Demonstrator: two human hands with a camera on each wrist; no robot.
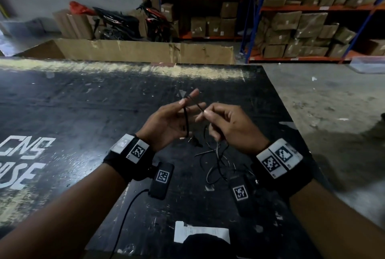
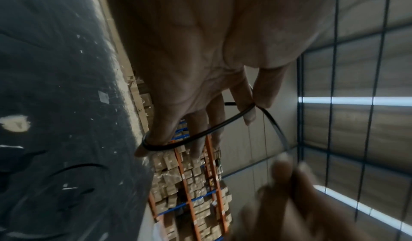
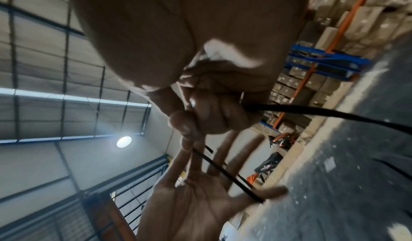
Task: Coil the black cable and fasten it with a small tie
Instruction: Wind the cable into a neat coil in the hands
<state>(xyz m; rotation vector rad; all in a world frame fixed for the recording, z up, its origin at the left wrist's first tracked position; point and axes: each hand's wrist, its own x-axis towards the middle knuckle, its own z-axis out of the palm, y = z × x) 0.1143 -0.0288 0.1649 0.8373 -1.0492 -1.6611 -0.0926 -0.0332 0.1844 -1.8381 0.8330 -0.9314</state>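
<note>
The thin black cable [image 1: 186,121] runs down my left palm and stretches across to my right hand. My left hand [image 1: 187,102] is held palm up above the table with its fingers straight and spread. In the left wrist view the cable [image 2: 200,134] runs from the little finger to the index finger, where the thumb pinches it. My right hand [image 1: 206,113] pinches the cable between thumb and index finger, close to the left fingertips. The slack hangs from the right hand's curled fingers to a loose tangle [image 1: 218,161] on the table. I cannot make out a tie.
The black scuffed table [image 1: 83,102] has white lettering at its left and a white paper slip [image 1: 200,233] at its near edge. Its right edge drops to the concrete floor [image 1: 333,102]. Beyond it stand a big cardboard box [image 1: 145,50], a motorbike [image 1: 125,21] and box-filled shelves [image 1: 302,19].
</note>
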